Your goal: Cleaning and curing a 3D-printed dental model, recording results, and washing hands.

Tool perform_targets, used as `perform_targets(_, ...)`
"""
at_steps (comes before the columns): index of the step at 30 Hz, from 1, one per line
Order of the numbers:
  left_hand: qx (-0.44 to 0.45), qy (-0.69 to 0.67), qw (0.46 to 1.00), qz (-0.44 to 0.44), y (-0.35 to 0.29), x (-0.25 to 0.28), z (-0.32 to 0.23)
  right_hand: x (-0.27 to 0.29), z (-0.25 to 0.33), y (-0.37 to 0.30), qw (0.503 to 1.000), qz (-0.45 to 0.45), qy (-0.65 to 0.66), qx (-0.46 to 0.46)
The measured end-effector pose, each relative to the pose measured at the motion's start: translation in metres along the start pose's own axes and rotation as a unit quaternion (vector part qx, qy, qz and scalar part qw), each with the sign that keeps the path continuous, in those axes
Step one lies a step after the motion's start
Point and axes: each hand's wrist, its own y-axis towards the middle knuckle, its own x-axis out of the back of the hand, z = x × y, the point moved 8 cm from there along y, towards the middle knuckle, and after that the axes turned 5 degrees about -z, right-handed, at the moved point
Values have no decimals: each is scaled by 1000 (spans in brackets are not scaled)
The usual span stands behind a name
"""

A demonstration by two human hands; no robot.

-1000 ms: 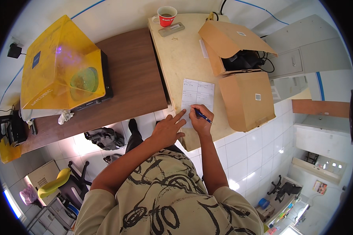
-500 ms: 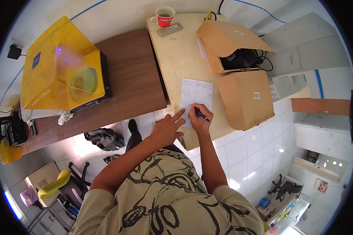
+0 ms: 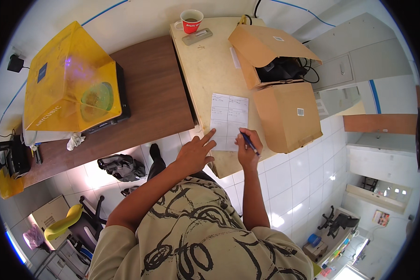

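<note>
A white sheet of paper [image 3: 228,112], ruled into boxes with handwriting in the upper ones, lies on the pale wooden table [image 3: 205,65]. My right hand [image 3: 249,150] grips a dark blue pen [image 3: 250,144], its tip at the sheet's lower right part. With fingers spread, my left hand [image 3: 194,151] rests at the paper's lower left edge, the index fingertip touching it.
Right of the paper stands an open cardboard box [image 3: 289,116] with black items and cables inside. A red and white mug [image 3: 191,23] and a grey flat case [image 3: 197,37] sit at the far end. On the brown table [image 3: 154,84] at left is a yellow-covered machine [image 3: 70,84].
My right hand with the pen has moved to the right and slightly down, uncovering more of the sheet. The left hand stays at the paper's edge, and the view has shifted slightly.
</note>
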Motion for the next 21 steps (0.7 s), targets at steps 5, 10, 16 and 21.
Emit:
perform_targets(5, 5, 3, 1000, 0, 1, -2, 0, 27, 3, -4, 938, 129, -318, -47)
perform_targets(10, -3, -6, 999, -34, -2, 0, -3, 23, -16, 4, 889, 135, -437, -14)
perform_targets(16, -37, -98, 979, -172, -61, 22, 18, 7, -21, 20, 872, 69, -478, 77)
perform_targets(21, 89, -229, 952, -181, -134, 6, 92, -15, 36, -26, 919, 52, -361, 149)
